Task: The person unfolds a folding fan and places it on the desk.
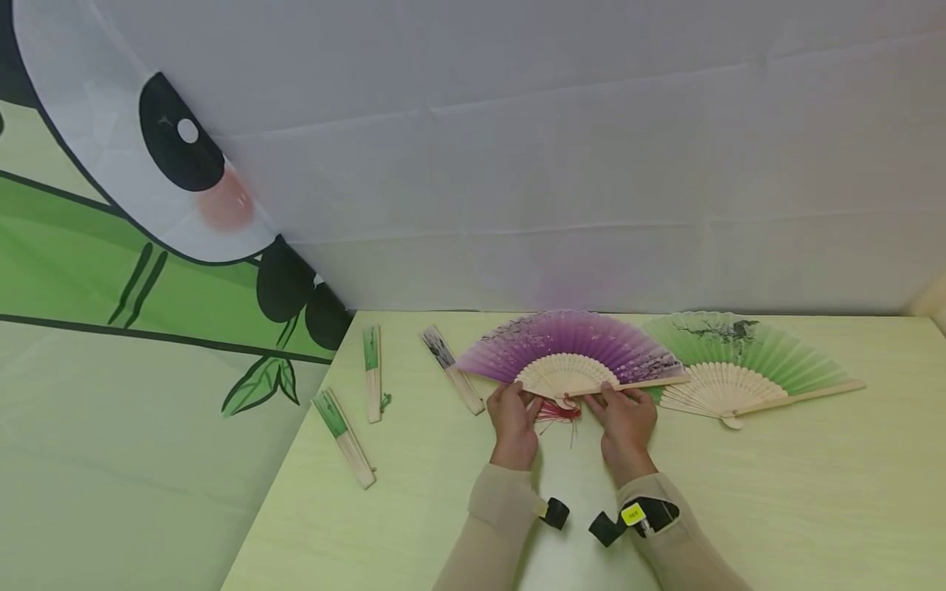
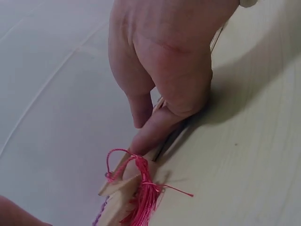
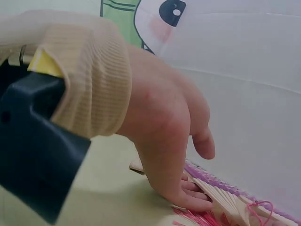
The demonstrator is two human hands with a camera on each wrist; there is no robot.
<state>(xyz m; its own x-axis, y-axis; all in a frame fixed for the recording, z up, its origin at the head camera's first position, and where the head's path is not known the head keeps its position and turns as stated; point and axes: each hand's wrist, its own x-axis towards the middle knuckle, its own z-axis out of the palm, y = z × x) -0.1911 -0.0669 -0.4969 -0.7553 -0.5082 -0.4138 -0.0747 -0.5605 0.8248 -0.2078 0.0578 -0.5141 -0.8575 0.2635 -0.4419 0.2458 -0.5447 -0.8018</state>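
Observation:
A purple fan [image 1: 572,341] lies spread near the table's back edge, its pale ribs meeting at a pivot with a red tassel [image 1: 557,412]. My left hand [image 1: 515,427] pinches its lower left side. On the lower right, my right hand [image 1: 626,427] pinches the fan's end rib. The left wrist view has my left hand [image 2: 164,61] beside the pivot and the pink-red tassel [image 2: 146,193]. In the right wrist view my right hand [image 3: 164,122] has its fingertips at the ribs [image 3: 221,197], partly under them.
A spread green fan [image 1: 754,361] lies to the right, partly overlapped by the purple one. Folded green fans [image 1: 372,373] [image 1: 345,439] and a folded dark-patterned fan [image 1: 452,369] lie left on the table [image 1: 813,492]. A printed cloth [image 1: 554,164] hangs behind.

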